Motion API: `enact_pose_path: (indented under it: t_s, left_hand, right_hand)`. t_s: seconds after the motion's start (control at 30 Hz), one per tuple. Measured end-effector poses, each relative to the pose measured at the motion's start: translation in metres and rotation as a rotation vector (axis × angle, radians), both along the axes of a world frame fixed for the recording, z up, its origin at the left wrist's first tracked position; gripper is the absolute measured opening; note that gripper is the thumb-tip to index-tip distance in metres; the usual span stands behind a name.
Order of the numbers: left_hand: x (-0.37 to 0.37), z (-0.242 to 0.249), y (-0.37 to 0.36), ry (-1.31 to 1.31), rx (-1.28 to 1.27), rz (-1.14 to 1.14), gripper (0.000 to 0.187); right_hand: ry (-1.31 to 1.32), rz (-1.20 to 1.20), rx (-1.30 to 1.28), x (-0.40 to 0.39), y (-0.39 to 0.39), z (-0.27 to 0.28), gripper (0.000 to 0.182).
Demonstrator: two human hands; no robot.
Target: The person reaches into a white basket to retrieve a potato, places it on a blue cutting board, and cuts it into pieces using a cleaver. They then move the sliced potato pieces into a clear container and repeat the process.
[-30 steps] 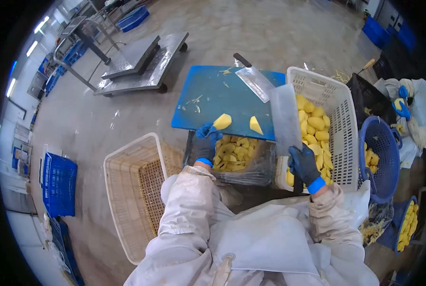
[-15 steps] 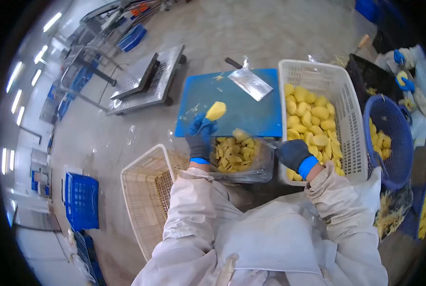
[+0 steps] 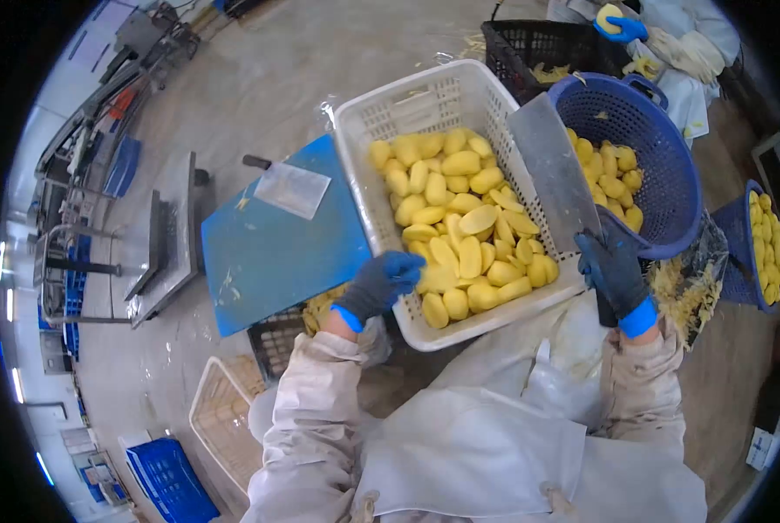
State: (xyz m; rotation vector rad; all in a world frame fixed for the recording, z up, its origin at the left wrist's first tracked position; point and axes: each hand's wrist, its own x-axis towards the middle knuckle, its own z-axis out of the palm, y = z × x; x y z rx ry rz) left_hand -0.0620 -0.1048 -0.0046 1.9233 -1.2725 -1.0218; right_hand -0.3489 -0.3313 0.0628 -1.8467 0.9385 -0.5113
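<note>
Left hand at the rim of a white crate of potatoes; right hand holding a large cleaver; second knife on a blue board

Peeled yellow potatoes, some cut, lie in a white crate; a broad-bladed cleaver tilts nearby.

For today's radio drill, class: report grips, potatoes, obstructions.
Right grip closed on cleaver; left grip at rim of white crate, hold unclear. Potatoes heaped inside. From here, cleaver hides part of crate's right side.

Heaped peeled potatoes, a cleaver and a chopping board mark a food-processing workroom.
</note>
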Motion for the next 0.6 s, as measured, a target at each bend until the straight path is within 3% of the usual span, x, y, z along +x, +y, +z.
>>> enact_pose_path:
  t_s: [0.03, 0.1, 0.13, 0.2, 0.33, 0.53, 0.6]
  left_hand:
    - [0.001, -0.018, -0.016, 0.002, 0.005, -0.012, 0.031]
    - [0.003, -0.054, -0.047, -0.419, -0.226, -0.327, 0.04]
    - [0.005, -0.076, -0.067, -0.411, -0.226, -0.338, 0.04]
    - [0.018, -0.117, -0.109, -0.466, -0.098, -0.112, 0.044]
    - [0.037, -0.168, -0.196, -0.432, 0.117, -0.136, 0.052]
    - [0.034, -0.236, -0.308, -0.318, 0.053, -0.172, 0.069]
    - [0.027, -0.244, -0.323, -0.542, 0.136, -0.173, 0.073]
  right_hand:
    - [-0.103, -0.158, 0.315, 0.001, 0.002, 0.006, 0.021]
    - [-0.095, -0.193, 0.408, 0.001, -0.005, 0.002, 0.023]
    - [-0.086, -0.212, 0.494, 0.002, -0.008, 0.001, 0.026]
    - [-0.109, -0.258, 0.491, 0.007, -0.012, 0.009, 0.022]
    - [0.049, -0.246, 0.465, 0.006, -0.028, 0.003, 0.014]
    - [0.102, -0.369, 0.59, 0.007, -0.039, -0.002, 0.013]
    - [0.1, -0.42, 0.623, 0.009, -0.041, -0.001, 0.012]
